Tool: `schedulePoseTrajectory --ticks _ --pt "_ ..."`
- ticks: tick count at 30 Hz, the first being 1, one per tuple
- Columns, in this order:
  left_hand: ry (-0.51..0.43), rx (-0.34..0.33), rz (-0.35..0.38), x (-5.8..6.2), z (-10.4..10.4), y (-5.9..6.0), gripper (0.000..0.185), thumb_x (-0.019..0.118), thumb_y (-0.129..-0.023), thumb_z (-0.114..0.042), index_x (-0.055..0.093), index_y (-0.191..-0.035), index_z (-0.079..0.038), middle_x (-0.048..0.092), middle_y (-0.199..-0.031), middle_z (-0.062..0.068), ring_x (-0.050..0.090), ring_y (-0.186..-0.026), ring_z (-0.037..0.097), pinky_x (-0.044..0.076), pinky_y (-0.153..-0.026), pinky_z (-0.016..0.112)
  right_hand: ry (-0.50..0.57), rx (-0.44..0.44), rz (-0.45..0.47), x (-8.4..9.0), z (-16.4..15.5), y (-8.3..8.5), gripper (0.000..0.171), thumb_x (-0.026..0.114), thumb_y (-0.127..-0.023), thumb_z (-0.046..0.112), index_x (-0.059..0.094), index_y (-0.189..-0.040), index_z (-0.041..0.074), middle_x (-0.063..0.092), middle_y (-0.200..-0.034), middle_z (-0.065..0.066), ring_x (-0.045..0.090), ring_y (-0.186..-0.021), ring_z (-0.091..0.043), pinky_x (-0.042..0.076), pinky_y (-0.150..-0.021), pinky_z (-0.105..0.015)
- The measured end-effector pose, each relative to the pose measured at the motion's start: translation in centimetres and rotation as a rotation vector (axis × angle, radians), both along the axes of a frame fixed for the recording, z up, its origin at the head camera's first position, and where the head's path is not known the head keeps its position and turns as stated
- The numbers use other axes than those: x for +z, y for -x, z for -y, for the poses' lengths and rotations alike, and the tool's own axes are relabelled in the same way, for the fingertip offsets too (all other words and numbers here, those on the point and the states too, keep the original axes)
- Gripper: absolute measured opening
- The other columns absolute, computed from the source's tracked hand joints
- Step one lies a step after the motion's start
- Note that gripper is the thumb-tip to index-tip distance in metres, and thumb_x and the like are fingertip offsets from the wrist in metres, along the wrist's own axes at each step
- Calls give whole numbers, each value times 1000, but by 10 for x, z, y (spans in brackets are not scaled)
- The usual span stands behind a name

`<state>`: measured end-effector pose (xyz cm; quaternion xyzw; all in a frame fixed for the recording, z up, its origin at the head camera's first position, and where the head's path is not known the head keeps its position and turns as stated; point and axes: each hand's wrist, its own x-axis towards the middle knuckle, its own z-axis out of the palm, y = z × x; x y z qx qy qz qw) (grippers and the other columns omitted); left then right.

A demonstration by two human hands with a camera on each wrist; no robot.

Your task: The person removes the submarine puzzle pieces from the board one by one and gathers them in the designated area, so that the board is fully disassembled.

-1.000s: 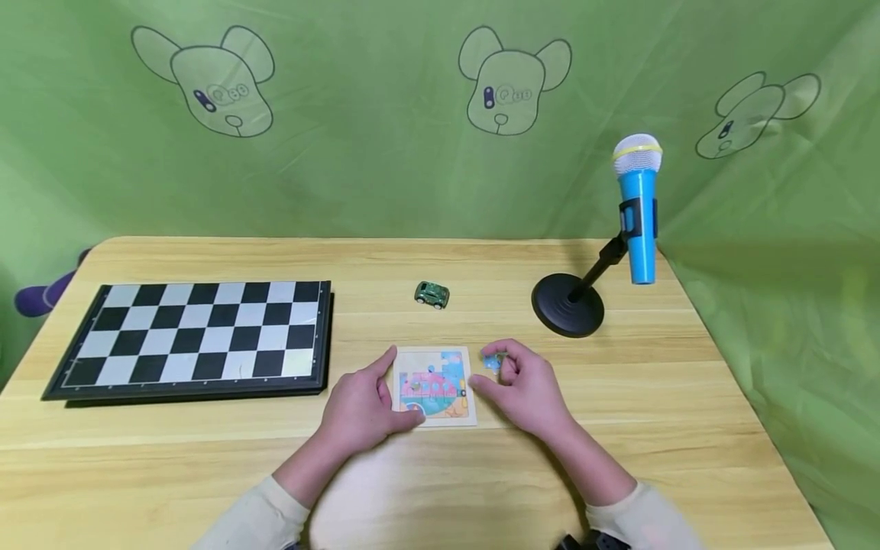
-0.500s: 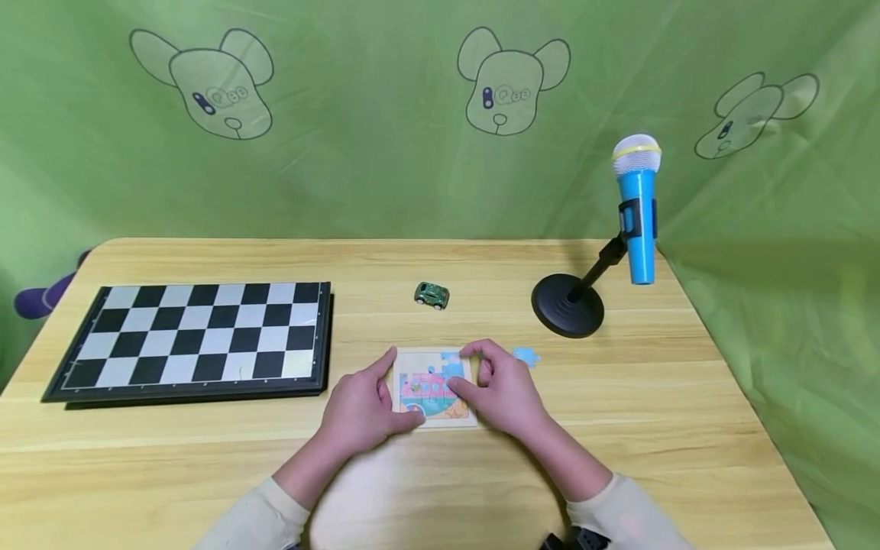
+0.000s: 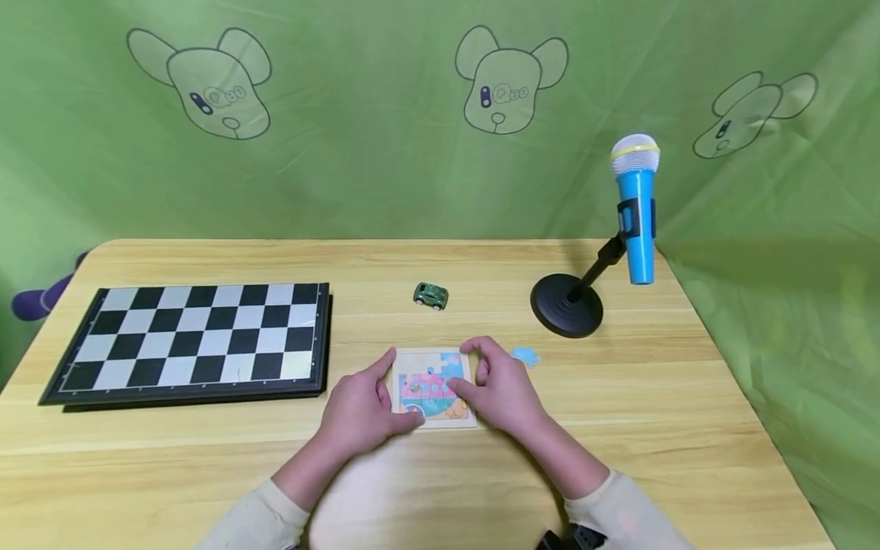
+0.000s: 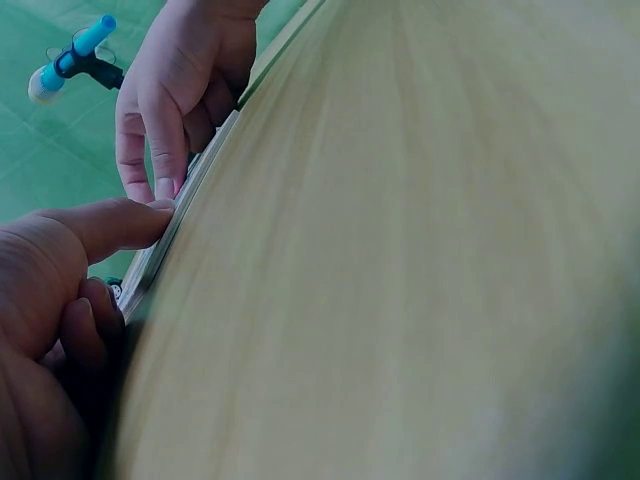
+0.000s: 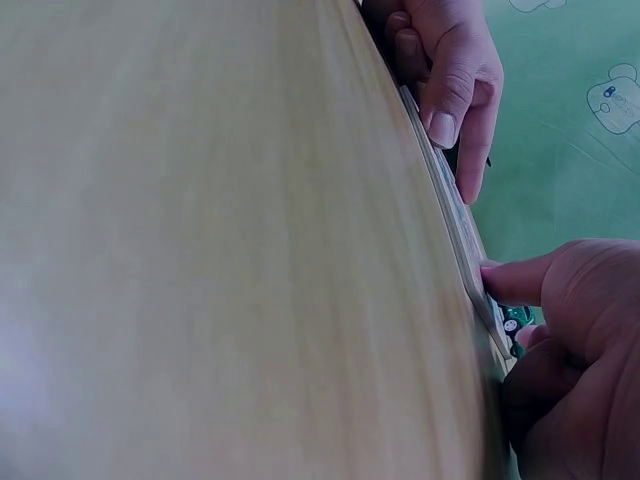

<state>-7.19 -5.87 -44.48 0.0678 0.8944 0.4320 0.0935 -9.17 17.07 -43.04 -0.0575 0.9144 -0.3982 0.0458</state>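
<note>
A small, square jigsaw puzzle board (image 3: 416,360) with a pale border lies on the table, its picture pink, blue and green and its upper left part plain. My left hand (image 3: 357,409) holds its left side, index finger along the upper left corner and thumb over the front edge. At the right side, my right hand (image 3: 505,389) grips it with the thumb on the picture and the index fingertip at the upper right corner. The other right fingers are curled under. A loose blue puzzle piece (image 3: 525,356) lies just beyond the right hand.
A black-and-white chessboard (image 3: 192,336) lies on the left of the wooden table (image 3: 440,489). Behind the puzzle stands a small green toy car (image 3: 431,296). A blue toy microphone (image 3: 638,221) on a black stand (image 3: 567,305) rises at the back right, before a green curtain (image 3: 357,183).
My right hand has moved left from beside the puzzle onto its right edge, exposing the loose blue piece. A blue piece seen by its fingers earlier no longer shows there. The left hand stays put.
</note>
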Motion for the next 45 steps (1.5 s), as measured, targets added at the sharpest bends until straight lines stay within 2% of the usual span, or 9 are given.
schedulePoseTrajectory --ticks 9,20,29,39,45 --pt "8 2 6 0 0 0 107 92 -64 -39 42 -151 -3 53 -59 -7 48 -49 11 38 -46 31 -17 -8 13 -1 1 -1 46 86 -81 19 62 -119 8 46 -67 0 41 -55 -14 36 -53 -30" --pt "6 -1 7 0 0 0 107 93 -64 -39 42 -151 -3 53 -60 -7 48 -49 11 37 -46 31 -37 -1 -13 -2 1 -2 44 87 -80 19 65 -117 9 46 -65 1 39 -55 -13 38 -55 -30" --pt "1 -1 -9 1 -1 0 106 93 -64 -37 43 -150 -1 52 -60 -7 47 -50 11 36 -46 30 -27 13 -52 0 1 -3 41 87 -80 18 71 -115 6 45 -63 2 36 -54 -11 43 -63 -33" --pt "4 -3 -6 0 -2 1 107 93 -64 -39 42 -151 -2 52 -59 -7 48 -49 11 37 -46 30 -25 11 -11 4 1 0 40 87 -79 16 72 -113 3 45 -63 1 36 -54 -12 42 -63 -34" --pt "2 0 -5 -1 -1 0 107 93 -64 -37 42 -151 -2 52 -59 -7 47 -49 11 36 -46 30 -6 8 -29 0 2 0 41 87 -79 15 69 -114 4 44 -63 1 37 -53 -11 45 -66 -34"
